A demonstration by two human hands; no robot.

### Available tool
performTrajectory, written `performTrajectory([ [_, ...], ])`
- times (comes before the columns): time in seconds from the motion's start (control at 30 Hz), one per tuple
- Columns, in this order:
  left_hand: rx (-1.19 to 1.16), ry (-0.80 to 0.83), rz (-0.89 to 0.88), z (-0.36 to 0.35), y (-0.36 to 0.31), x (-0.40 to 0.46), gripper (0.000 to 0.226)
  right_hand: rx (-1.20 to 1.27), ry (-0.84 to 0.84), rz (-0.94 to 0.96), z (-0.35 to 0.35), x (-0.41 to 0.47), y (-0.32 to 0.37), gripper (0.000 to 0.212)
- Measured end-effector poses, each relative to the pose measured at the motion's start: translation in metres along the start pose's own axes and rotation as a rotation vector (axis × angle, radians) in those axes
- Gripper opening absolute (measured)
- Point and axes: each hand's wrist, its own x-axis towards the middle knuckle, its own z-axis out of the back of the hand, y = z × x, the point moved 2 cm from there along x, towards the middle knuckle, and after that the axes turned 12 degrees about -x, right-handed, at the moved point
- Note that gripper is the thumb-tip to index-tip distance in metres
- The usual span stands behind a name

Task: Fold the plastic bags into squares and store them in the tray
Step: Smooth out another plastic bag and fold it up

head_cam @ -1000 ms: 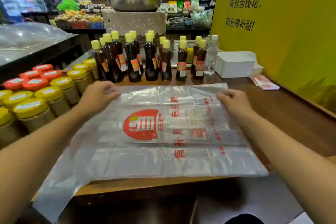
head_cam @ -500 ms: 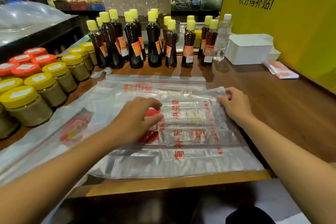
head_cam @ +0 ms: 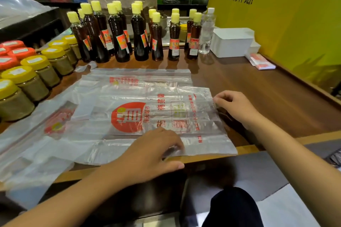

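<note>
A clear plastic bag [head_cam: 151,116] with a round red logo and red print lies flat on the wooden counter [head_cam: 258,88]. My left hand [head_cam: 153,151] is at the bag's near edge, fingers curled over the plastic and thumb under the counter lip, pinching it. My right hand [head_cam: 238,107] pinches the bag's right edge near its far corner. More bags lie underneath, one showing beyond [head_cam: 140,77] and one spread to the left [head_cam: 36,134]. The white tray [head_cam: 232,42] stands at the back right by the yellow wall.
Dark sauce bottles [head_cam: 138,38] with yellow caps line the counter's back, beside a clear water bottle [head_cam: 206,31]. Jars [head_cam: 27,83] with yellow and red lids crowd the left side. A small red-and-white packet [head_cam: 262,61] lies right of the tray.
My left hand has slid from the bag's far left corner across the logo to the near edge. My right hand has stayed at the right edge. The view has tilted down.
</note>
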Motion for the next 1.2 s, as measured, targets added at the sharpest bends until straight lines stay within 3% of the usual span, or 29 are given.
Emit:
performTrajectory([
  [0.1, -0.019, -0.012, -0.003, -0.003, -0.001, -0.003, 0.028, -0.015, 0.090, 0.069, 0.010, -0.029, -0.001, 0.011],
  [0.23, -0.212, -0.060, 0.055, -0.002, 0.000, -0.003, 0.009, -0.004, 0.374, 0.214, 0.024, -0.067, 0.000, 0.014],
  [0.4, -0.378, -0.075, 0.195, 0.002, 0.003, 0.001, 0.006, 0.000, 0.567, 0.290, 0.037, -0.101, -0.008, 0.041],
  [0.47, -0.387, -0.087, 0.208, 0.002, 0.001, 0.002, 0.006, -0.026, 0.544, 0.313, 0.033, -0.110, -0.008, 0.040],
  [0.57, -0.329, -0.097, 0.185, 0.001, -0.004, 0.004, 0.007, -0.105, 0.289, 0.373, 0.016, -0.114, 0.000, 0.013],
  [0.67, -0.211, -0.089, 0.164, 0.006, -0.008, 0.002, 0.014, -0.145, 0.129, 0.376, 0.005, -0.110, 0.000, 0.042],
  [0.7, -0.137, -0.073, 0.166, 0.011, -0.008, 0.001, 0.021, -0.132, 0.112, 0.372, 0.005, -0.107, -0.001, 0.043],
  [0.83, 0.070, 0.078, 0.298, 0.038, -0.002, -0.005, 0.025, 0.020, 0.145, 0.254, 0.013, -0.093, -0.010, 0.018],
  [0.93, 0.138, 0.145, 0.368, 0.059, 0.006, -0.005, 0.008, 0.011, 0.246, 0.195, 0.016, -0.080, -0.014, 0.027],
  [1.03, 0.189, 0.229, 0.411, 0.080, 0.018, 0.004, 0.023, 0.005, 0.276, 0.115, 0.019, -0.066, -0.013, 0.024],
  [1.2, 0.185, 0.221, 0.451, 0.088, 0.042, 0.027, 0.027, -0.152, 0.199, 0.038, 0.015, -0.044, -0.003, 0.035],
])
